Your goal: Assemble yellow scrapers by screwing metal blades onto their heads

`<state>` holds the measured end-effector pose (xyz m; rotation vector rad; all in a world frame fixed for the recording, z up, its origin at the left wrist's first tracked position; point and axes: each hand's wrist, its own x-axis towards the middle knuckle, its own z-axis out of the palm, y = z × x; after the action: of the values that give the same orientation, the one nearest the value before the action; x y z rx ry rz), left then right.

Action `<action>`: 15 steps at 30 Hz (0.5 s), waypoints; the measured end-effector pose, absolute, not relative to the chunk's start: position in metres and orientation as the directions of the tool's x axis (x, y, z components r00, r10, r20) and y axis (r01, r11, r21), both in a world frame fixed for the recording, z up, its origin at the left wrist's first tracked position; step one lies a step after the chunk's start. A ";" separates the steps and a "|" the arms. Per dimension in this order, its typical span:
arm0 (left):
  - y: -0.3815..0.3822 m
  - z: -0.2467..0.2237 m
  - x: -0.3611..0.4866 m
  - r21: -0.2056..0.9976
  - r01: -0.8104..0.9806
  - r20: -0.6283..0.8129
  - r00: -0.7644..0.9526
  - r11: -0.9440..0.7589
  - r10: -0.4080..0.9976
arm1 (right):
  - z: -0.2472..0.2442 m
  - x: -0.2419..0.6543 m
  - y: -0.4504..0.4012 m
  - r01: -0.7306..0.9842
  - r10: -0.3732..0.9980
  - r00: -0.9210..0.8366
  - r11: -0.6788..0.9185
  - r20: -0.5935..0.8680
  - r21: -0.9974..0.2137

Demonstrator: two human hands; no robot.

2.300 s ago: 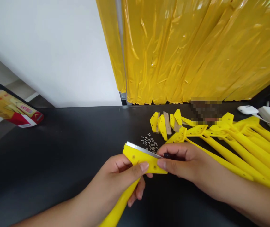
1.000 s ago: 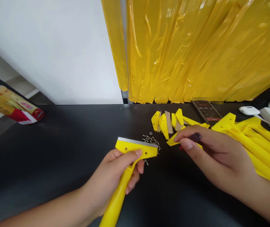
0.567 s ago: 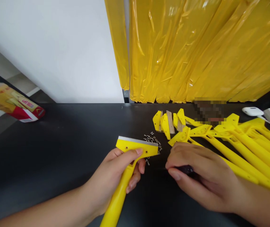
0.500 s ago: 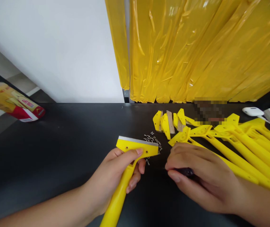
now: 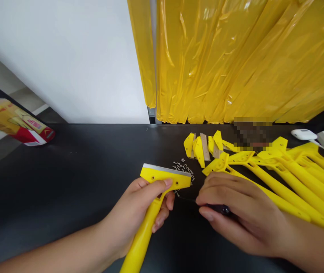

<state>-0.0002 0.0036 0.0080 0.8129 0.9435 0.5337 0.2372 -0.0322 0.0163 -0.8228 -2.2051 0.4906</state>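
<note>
My left hand [image 5: 144, 204] is wrapped round a yellow scraper [image 5: 147, 227] just below its head, thumb pressed on the face plate. A silver blade edge runs along the top of the head, and two holes show in the plate. Between thumb and fingers of my right hand [image 5: 235, 208] is a screwdriver [image 5: 218, 209] with a dark handle; its thin shaft points left toward the loose screws and is hard to see against the table. Small screws and nuts [image 5: 183, 167] lie scattered behind the scraper head, partly hidden by it.
Yellow scraper handles [image 5: 281, 170] lie in a row at the right. Yellow plates [image 5: 198, 151] and brownish blades [image 5: 204, 146] sit behind the screws. A white earbud case [image 5: 304, 134] is at the back right, a red-and-yellow package [image 5: 16, 123] at the left. Yellow plastic sheeting [image 5: 235, 60] hangs behind.
My right hand has shifted slightly left, and more of the screwdriver's shaft shows past its fingertips. My left hand and the scraper stay almost where they were.
</note>
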 end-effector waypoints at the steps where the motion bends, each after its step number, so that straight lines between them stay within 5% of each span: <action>1: 0.004 0.008 0.000 0.801 -0.058 -0.495 0.496 0.596 0.713 | 0.017 0.238 -0.032 0.408 0.680 -0.538 0.727 0.498 -0.552; 15: 0.004 0.007 0.000 0.801 -0.049 -0.503 0.486 0.597 0.715 | 0.020 0.242 -0.032 0.415 0.646 -0.545 0.761 0.534 -0.498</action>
<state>0.0000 0.0039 0.0070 0.8132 0.9589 0.5321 0.2417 -0.0324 0.0203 -0.7895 -2.2228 0.4068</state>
